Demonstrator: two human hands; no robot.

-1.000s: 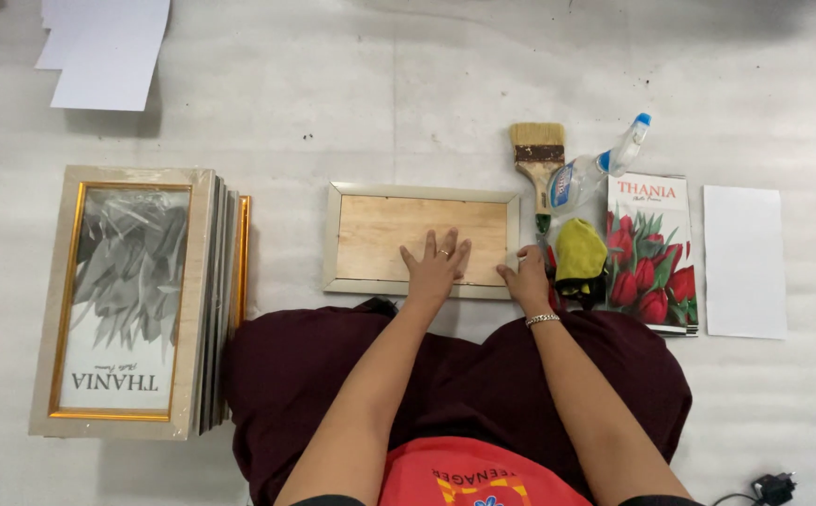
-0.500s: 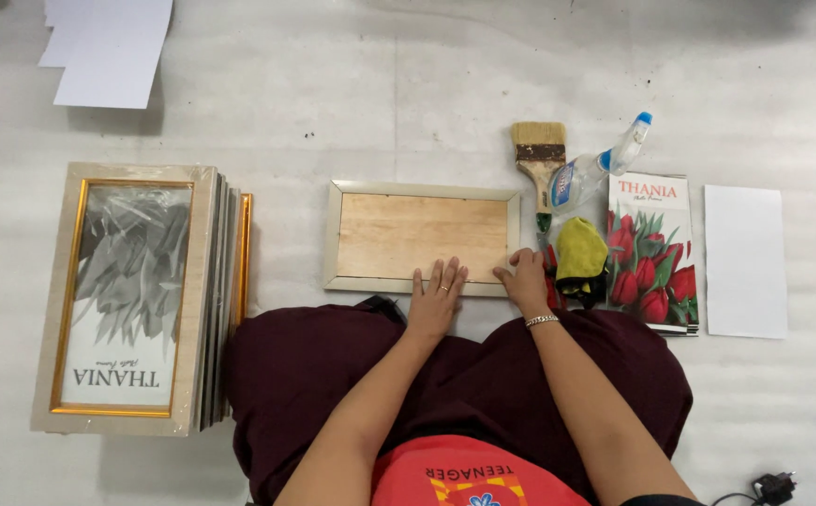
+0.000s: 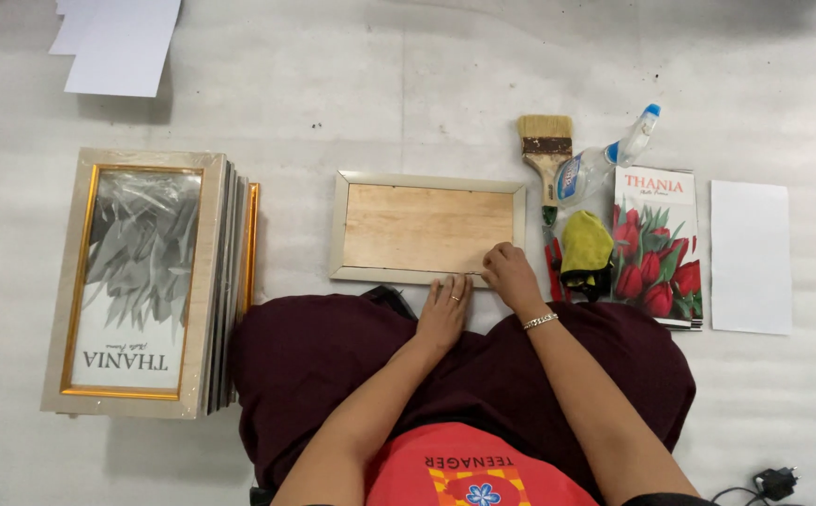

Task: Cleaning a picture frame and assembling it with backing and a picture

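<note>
The picture frame (image 3: 426, 228) lies face down on the pale floor (image 3: 351, 84), straight ahead of the seated person's knees. It is a wide rectangle with a narrow cream moulding, and its back is filled by a bare light-brown wooden board with a faint grain. Its near long edge sits just beyond the person's dark maroon lap.

To the left, well apart from it, stands a stack of framed prints (image 3: 141, 281), the top one showing grey leaves inside a gold inner border and a pale outer moulding. To the right lies a print of red tulips (image 3: 656, 248), and beyond that a blank white sheet (image 3: 750, 256). More white sheets (image 3: 117, 42) lie at the upper left. Between the face-down frame and the tulip print are a wide paintbrush (image 3: 546, 150) with pale bristles, a clear spray bottle (image 3: 605, 159) with a blue-and-white nozzle, and a crumpled yellow cloth (image 3: 586, 248).

The left hand (image 3: 443, 314) rests palm down at the frame's near edge, fingers loosely spread and extended, tips touching the moulding; it grips nothing, and a ring shows on one finger. The right hand (image 3: 511, 276), with a bracelet at the wrist, is curled, fingertips pinched together against the near edge of the frame; whether it holds something small there cannot be told.
</note>
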